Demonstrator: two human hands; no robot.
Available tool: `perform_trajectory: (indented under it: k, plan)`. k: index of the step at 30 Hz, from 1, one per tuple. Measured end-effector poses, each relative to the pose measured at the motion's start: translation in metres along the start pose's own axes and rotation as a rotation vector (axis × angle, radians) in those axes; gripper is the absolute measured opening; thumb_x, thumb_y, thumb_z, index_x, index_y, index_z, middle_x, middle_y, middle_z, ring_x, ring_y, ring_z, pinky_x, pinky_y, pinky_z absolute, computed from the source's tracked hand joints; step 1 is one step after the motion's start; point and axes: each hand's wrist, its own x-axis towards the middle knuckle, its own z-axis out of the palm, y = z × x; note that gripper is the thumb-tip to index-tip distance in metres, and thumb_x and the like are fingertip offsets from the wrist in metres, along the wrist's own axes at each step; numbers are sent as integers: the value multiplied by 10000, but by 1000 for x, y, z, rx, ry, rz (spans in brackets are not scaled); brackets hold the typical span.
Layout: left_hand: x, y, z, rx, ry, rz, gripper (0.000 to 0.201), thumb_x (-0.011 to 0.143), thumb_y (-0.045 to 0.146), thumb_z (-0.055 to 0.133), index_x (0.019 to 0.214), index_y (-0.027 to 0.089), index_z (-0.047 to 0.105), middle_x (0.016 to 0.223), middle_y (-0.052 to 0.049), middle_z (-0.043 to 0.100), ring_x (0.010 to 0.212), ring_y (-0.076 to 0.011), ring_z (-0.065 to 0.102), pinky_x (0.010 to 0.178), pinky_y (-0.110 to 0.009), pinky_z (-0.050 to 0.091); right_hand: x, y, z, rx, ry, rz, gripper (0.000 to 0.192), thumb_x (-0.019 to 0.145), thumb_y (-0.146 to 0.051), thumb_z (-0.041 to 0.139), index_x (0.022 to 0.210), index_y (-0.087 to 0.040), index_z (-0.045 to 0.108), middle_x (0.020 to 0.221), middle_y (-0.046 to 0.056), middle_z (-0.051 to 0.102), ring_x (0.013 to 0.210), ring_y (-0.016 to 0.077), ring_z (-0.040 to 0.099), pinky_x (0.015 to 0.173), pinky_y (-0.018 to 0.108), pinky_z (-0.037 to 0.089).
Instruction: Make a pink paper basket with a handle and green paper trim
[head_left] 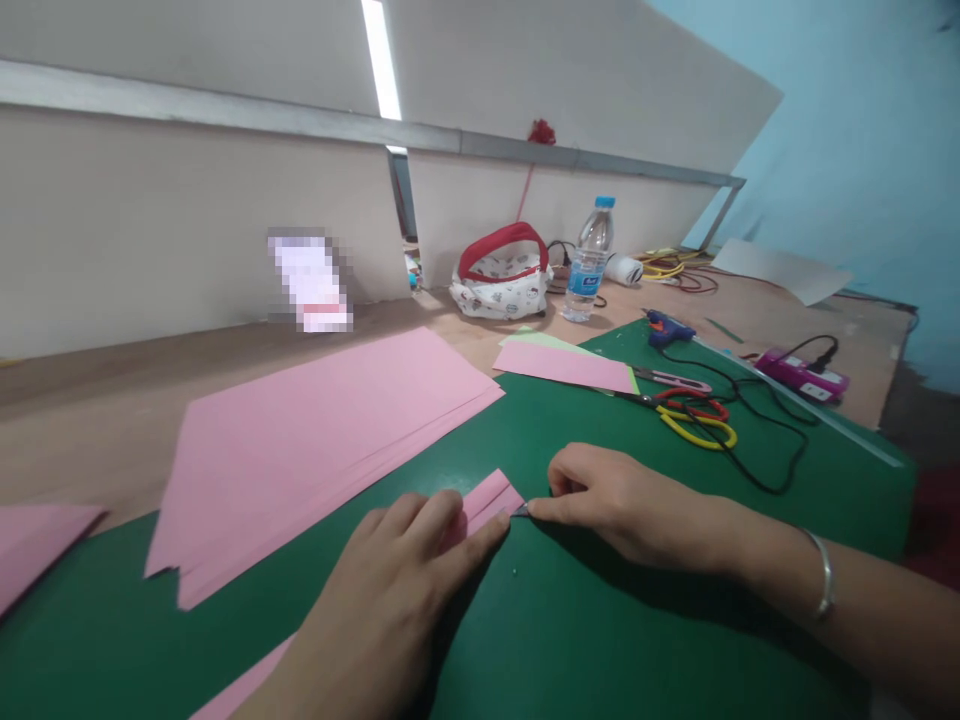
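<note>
A folded pink paper strip lies slantwise on the green mat. My left hand holds it down, thumb along its near edge and curled fingers on top, hiding part of it. A further length of pink paper shows beyond my left wrist. My right hand is closed, with the index finger pointing at the strip's right corner. At that fingertip sits a small grey, pointed piece, perhaps a blade; most of it is hidden. It touches the corner of the strip.
Pink sheets are stacked at left, with more pink paper at the far left. Cut paper, a pink cutter, scissors, a glue gun with its cord, a purple power strip, bottle and pouch lie beyond.
</note>
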Motion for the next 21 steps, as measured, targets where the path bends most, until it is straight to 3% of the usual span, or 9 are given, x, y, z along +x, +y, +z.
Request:
perform_trajectory:
  k: [13, 21]
  plan:
    - [0, 0, -2, -21, -17, -8, 579, 931, 93, 287, 1414, 407, 338, 996, -48, 526, 814, -233, 476, 668, -389, 358, 0, -2, -2, 27, -14, 5, 297, 954, -181, 475, 1172, -230, 669, 827, 29, 476, 725, 155, 409, 637, 263, 329]
    - [6, 7, -4, 20, 27, -39, 456, 965, 173, 363, 1369, 382, 396, 941, -40, 519, 772, -232, 477, 627, -355, 330, 4, 6, 2, 14, 83, -52, 328, 948, -143, 444, 1140, -243, 691, 831, 40, 507, 721, 154, 425, 641, 259, 364]
